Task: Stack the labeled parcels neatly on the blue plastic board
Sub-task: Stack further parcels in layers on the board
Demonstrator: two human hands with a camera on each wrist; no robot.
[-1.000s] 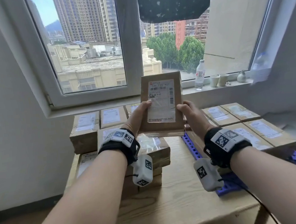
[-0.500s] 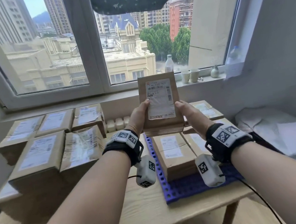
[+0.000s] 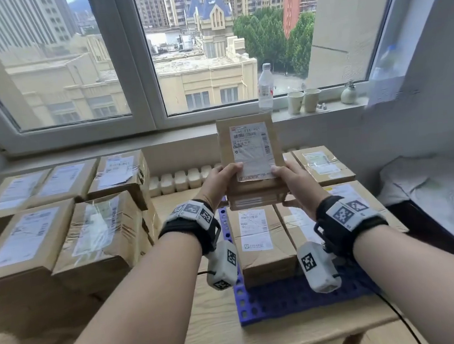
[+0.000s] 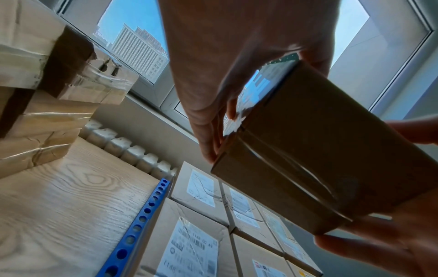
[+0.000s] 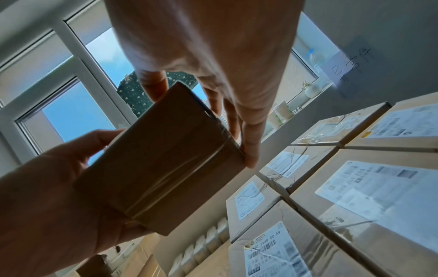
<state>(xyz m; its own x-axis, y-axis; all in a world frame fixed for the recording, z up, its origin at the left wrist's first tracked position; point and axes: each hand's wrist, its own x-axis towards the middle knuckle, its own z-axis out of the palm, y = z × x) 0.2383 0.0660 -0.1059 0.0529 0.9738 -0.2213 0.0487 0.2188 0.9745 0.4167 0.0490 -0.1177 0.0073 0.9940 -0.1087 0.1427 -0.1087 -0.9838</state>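
I hold a brown labeled parcel [image 3: 250,155] upright, label toward me, above the blue plastic board [image 3: 290,302]. My left hand [image 3: 222,182] grips its lower left edge and my right hand [image 3: 294,181] its lower right edge, thumbs on the label. The left wrist view shows the parcel's underside [image 4: 308,150] between my left hand [image 4: 213,93] and the right hand's fingers [image 4: 391,243]. In the right wrist view my right hand [image 5: 225,84] clasps the parcel [image 5: 161,168]. Several labeled parcels [image 3: 258,241] lie flat in rows on the board [image 4: 140,224].
A tall pile of labeled parcels [image 3: 58,231] fills the left of the wooden table [image 3: 208,328]. A radiator [image 3: 181,179] runs behind. On the window sill stand a water bottle [image 3: 265,89], two paper cups [image 3: 303,100] and a small vase [image 3: 349,94]. White cloth [image 3: 432,192] lies at the right.
Both hands carried the parcel rightward, from above the left pile to above the blue board, and lowered it slightly. The grip stayed the same.
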